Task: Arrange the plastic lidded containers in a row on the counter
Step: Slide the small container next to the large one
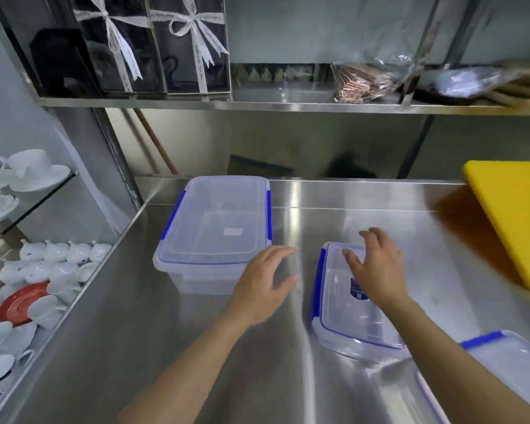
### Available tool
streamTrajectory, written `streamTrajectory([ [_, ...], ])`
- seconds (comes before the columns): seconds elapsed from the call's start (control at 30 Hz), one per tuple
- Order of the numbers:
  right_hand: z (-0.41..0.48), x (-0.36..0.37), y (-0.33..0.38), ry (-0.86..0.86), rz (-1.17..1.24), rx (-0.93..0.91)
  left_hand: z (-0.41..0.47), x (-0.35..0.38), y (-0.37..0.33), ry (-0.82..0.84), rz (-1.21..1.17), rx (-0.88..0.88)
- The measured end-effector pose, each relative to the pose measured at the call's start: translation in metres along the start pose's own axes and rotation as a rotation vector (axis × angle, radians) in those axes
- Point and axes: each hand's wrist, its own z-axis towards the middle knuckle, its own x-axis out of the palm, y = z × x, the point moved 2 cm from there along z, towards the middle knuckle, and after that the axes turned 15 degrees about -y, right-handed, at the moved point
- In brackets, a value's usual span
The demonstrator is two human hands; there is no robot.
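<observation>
Standing on the steel worktop (364, 209) are three clear, blue-clipped tubs, all seemingly empty: a big tub (214, 228) at the back left, a small tub (346, 313) beside it, a third (508, 356) at the right edge. Left hand (262, 286) hovers open between the first two; right hand (377, 267) is spread over the small lid. A yellow board (514, 221) lies far right; white cups (28, 169) sit left.

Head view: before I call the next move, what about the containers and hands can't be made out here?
- Third container: cut off by the right and bottom edges, and the right forearm crosses it.
- Middle container: the right hand hides part of the lid; contact unclear.
- Left hand: motion-blurred fingertips.
- Large container: contents unreadable through the cloudy lid.
</observation>
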Motion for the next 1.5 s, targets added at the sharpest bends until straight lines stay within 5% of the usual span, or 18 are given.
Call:
streamTrajectory([
  [0.17, -0.026, -0.017, -0.049, -0.025, -0.017, 0.393, -0.017, 0.062, -0.019, 0.093, -0.228, -0.416],
  [0.37, -0.047, -0.008, -0.075, 0.191, 0.201, 0.573, -0.032, 0.095, -0.021, 0.144, -0.306, -0.582],
  [0.8, -0.016, 0.021, -0.079, 0.395, 0.243, 0.33, -0.035, 0.103, -0.017, 0.164, 0.006, -0.444],
  [0.9, -0.018, 0.015, -0.078, 0.378, 0.059, 0.118, -0.035, 0.097, -0.02, 0.151, 0.067, -0.33],
  [1.13, -0.031, 0.0, -0.087, 0.791, -0.05, -0.31, -0.043, 0.084, -0.012, 0.391, 0.316, 0.075],
  [1.5, 0.022, 0.039, -0.084, 0.75, 0.086, -0.295, 0.002, 0.098, 0.017, 0.394, 0.329, 0.023],
])
